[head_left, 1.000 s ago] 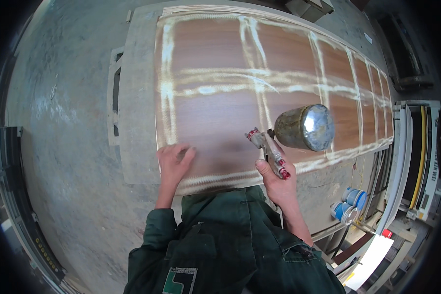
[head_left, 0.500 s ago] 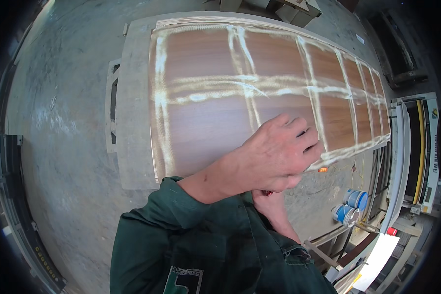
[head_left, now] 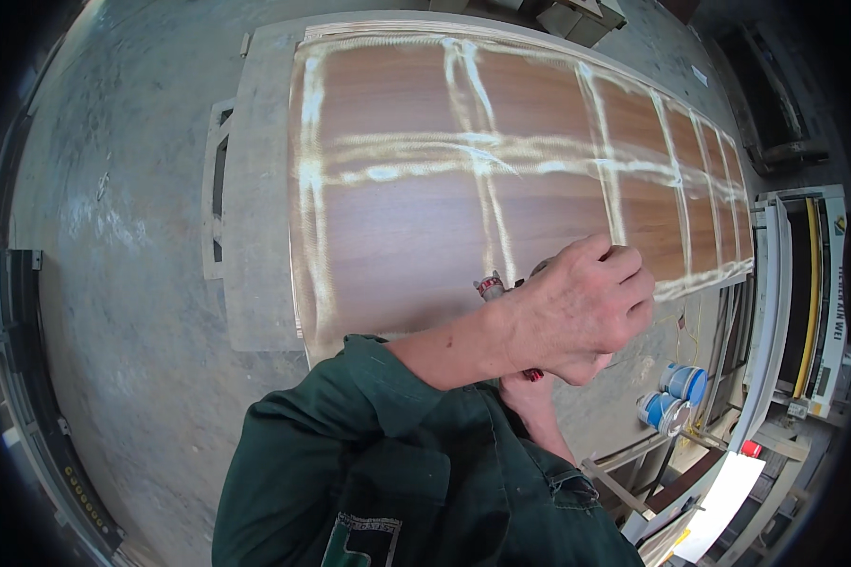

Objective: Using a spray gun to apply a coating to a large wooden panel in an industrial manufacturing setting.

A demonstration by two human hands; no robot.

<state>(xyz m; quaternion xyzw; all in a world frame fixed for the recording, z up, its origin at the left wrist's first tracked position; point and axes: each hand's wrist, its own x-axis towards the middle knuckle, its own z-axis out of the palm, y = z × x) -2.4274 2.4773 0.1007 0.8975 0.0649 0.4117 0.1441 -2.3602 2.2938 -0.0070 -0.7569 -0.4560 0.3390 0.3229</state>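
Head view: the left hand, fingers curled, crosses over the spray gun gripped by the mostly hidden right hand, above the glue-streaked wood panel; apparently adjusting, needing steadiness.

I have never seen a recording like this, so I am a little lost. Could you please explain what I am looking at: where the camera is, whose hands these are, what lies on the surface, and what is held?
The camera sits on a person's head and looks down, so the round, bent picture shows their own arms in green sleeves. The left hand reaches across the body and covers most of a spray gun; only its red and silver end shows. The right hand is below it, mostly hidden, and seems to grip the gun's handle. In front lies a large brown wood-grain panel crossed by pale, shiny stripes in a grid, on a grey work table. At the right stand two blue-topped containers.
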